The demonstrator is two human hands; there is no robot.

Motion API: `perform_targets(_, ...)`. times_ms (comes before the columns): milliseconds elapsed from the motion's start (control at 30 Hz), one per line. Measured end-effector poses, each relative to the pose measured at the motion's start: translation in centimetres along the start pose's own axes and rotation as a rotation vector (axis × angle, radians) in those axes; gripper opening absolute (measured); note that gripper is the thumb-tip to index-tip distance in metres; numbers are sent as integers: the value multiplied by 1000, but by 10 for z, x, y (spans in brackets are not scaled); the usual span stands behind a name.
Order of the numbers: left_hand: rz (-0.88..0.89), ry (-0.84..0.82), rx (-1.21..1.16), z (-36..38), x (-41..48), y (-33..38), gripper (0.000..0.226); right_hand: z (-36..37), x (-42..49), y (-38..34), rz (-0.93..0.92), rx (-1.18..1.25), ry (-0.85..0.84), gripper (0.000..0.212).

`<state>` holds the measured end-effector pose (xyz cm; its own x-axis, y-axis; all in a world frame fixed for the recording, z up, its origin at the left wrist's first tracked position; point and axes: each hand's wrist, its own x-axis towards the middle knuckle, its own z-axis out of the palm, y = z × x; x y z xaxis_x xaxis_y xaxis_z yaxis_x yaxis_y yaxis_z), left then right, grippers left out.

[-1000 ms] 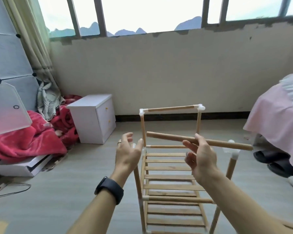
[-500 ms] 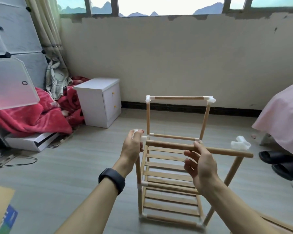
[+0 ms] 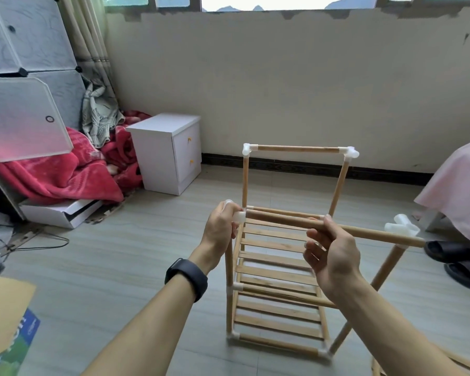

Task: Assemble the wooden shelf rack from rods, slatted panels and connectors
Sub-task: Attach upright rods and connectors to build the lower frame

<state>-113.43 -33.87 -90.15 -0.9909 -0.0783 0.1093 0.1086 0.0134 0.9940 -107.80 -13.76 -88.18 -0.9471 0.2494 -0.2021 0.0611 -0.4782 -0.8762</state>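
Both hands work at the near top edge of the rack [image 3: 277,272]: the left hand [image 3: 219,227] clasps the near-left connector [image 3: 238,217], the right hand [image 3: 330,251] pinches the rod [image 3: 282,220] mid-length. Light, stiff and smooth, the rod likely seats best gripped closer to that socket.

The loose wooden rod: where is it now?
Head view, centre: the rod lies across the near top of the rack, held by the right hand, its left end at the white connector that the left hand grips.
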Motion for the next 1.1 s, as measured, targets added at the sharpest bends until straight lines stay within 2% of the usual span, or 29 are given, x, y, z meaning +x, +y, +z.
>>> perform_targets(400, 2, -27, 16, 1, -2, 2, 25, -3, -1, 2, -17, -62, -74, 31)
perform_targets(633, 11, 51, 77, 1, -6, 3, 26, 19, 3, 11, -31, -43, -43, 24)
perform_targets(833, -1, 52, 64, -12, 2, 0, 24, 16, -2, 12, 28, -118, -148, 30)
perform_targets(900, -16, 64, 151, -11, 2, 1, 25, 6, -3, 9, 31, -172, -193, 34)
perform_targets(967, 48, 159, 338, -7, 1, 2, 22, -8, -2, 3, 6, -250, -196, 38)
perform_targets(1033, 221, 268, 592, 0, -4, 8, 20, -25, -2, -5, -25, -320, -173, 41)
perform_targets(1100, 416, 302, 834, 14, -10, 17, 23, -42, -2, -14, -43, -329, -137, 44)
